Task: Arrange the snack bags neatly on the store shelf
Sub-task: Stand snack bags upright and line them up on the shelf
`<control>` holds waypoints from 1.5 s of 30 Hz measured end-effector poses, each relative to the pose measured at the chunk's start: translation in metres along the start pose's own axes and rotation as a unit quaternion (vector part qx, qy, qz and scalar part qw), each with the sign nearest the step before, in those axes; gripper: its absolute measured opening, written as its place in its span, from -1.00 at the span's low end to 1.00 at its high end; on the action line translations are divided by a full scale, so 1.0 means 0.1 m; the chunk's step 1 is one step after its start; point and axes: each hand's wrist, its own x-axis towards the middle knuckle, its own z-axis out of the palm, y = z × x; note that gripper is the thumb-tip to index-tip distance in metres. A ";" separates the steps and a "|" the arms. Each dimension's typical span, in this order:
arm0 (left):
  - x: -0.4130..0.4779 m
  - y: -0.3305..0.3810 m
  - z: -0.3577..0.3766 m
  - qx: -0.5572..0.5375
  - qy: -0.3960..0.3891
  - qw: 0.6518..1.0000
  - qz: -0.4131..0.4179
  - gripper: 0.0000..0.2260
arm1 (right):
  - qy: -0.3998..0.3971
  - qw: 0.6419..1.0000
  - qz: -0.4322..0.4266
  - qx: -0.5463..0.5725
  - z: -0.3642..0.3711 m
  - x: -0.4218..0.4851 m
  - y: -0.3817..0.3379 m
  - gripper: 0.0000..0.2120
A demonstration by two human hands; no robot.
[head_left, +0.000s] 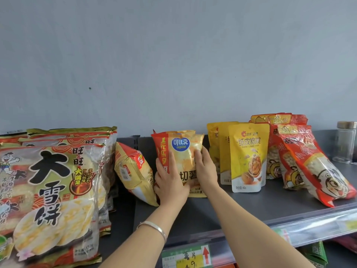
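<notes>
Chip bag point(182, 149) upright, long axis vertical, label outward, sides gripped between left hand point(170, 182) and right hand point(205, 171).

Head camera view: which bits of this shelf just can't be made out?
All in the head view:
Lower print of the front Copico chip bag: covered by the left hand and right hand.
Bags behind it: number hidden by that bag.
Price tag: cut off by the bottom edge, digits blurred.
Glass jar: contents too faint, at the right edge.
</notes>
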 end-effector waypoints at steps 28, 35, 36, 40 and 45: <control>0.08 -0.47 -1.05 -0.032 0.180 0.983 0.020 -0.39 | -0.010 0.915 -0.266 -0.303 0.31 -0.70 -0.49 -0.66; 0.10 -0.65 -0.97 -0.280 0.085 0.946 -0.136 -0.19 | 0.010 0.934 -0.118 -0.337 0.39 -0.76 -0.37 -0.48; 0.13 -0.67 -0.96 -0.279 0.078 0.946 -0.142 -0.19 | -0.010 0.934 -0.108 -0.341 0.38 -0.75 -0.34 -0.46; 0.20 -0.69 -0.90 -0.291 0.056 0.946 -0.131 -0.28 | -0.038 0.929 -0.101 -0.354 0.38 -0.75 -0.29 -0.41; 0.21 -0.66 -0.84 -0.274 0.084 0.955 -0.080 -0.50 | -0.031 0.926 -0.108 -0.359 0.34 -0.73 -0.27 -0.38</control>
